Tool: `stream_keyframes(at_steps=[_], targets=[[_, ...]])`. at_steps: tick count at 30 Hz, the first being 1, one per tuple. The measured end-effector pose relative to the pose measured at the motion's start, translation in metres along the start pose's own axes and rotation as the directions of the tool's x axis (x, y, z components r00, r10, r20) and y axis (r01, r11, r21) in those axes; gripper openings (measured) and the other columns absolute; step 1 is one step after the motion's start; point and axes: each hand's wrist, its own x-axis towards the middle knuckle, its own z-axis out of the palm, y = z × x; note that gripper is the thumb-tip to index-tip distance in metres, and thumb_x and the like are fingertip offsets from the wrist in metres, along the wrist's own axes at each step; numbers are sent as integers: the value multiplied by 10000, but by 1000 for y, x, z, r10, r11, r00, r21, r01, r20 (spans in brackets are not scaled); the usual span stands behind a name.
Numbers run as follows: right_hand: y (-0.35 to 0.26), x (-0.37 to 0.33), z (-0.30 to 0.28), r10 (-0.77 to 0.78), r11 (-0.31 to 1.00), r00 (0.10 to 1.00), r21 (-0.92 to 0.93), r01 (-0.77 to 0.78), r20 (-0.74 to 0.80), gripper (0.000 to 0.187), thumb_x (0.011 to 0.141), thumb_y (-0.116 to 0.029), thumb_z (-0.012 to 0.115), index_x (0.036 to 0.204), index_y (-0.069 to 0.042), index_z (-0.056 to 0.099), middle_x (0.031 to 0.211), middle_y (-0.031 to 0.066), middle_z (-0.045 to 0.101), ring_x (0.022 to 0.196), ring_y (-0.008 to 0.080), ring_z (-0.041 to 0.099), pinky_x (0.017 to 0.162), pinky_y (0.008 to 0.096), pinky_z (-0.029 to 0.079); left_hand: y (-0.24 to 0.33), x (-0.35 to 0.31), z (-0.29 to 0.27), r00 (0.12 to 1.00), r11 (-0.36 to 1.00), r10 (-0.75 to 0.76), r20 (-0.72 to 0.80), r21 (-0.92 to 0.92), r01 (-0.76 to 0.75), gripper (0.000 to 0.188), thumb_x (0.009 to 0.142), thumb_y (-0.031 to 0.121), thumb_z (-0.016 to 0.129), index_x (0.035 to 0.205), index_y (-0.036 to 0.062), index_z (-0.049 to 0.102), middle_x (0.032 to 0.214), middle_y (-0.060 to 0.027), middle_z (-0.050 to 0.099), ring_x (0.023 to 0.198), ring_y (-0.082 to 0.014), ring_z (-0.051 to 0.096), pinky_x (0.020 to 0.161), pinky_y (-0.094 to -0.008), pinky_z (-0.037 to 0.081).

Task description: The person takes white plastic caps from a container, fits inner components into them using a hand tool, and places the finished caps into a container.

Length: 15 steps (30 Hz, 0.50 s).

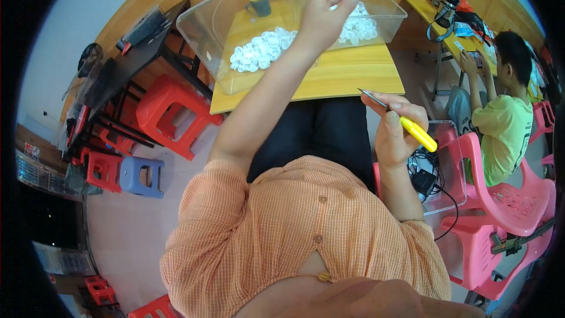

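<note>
My left hand (pixel 325 15) is raised over the right clear plastic bin (pixel 385 15), with its fingers apart and nothing visible held in them. Behind it in that bin lies a heap of small clear-white plastic pieces (pixel 360 28). More such pieces (pixel 265 48) form a pile in the left clear bin (pixel 203 35), partly crossed by my left forearm. My right hand (pixel 395 132), near the table's front right corner, grips a yellow-handled tool (pixel 419 134) with a thin pointed metal tip. That tip points up and left, touching nothing.
Both bins stand on a yellow wooden table (pixel 353 73); a grey mug (pixel 259 5) shows behind the left one. Beside my right forearm sits a clear box (pixel 444 194) of black cables. Red stools (pixel 170 115) stand left, pink chairs (pixel 500 188) right, where a person (pixel 503 112) sits holding a phone.
</note>
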Motion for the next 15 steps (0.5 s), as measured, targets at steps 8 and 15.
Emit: stream_keyframes(at_steps=[8, 15], targets=[[35, -5, 1, 397, 914, 893, 182, -363, -214, 127, 916, -71, 576, 1001, 11, 529, 971, 198, 645, 890, 306, 675, 828, 437, 566, 197, -108, -37, 819, 541, 515, 254, -837, -81, 384, 971, 316, 512, 801, 3, 656, 738, -148, 624, 638, -233, 635, 522, -310, 525], [60, -44, 26, 553, 830, 832, 70, -554, 30, 130, 894, -65, 629, 971, 18, 567, 941, 157, 660, 882, 222, 666, 814, 344, 557, 203, -128, -32, 866, 381, 500, 1, -898, -219, 433, 908, 426, 592, 917, -4, 646, 904, -104, 583, 734, -235, 602, 603, -292, 473]])
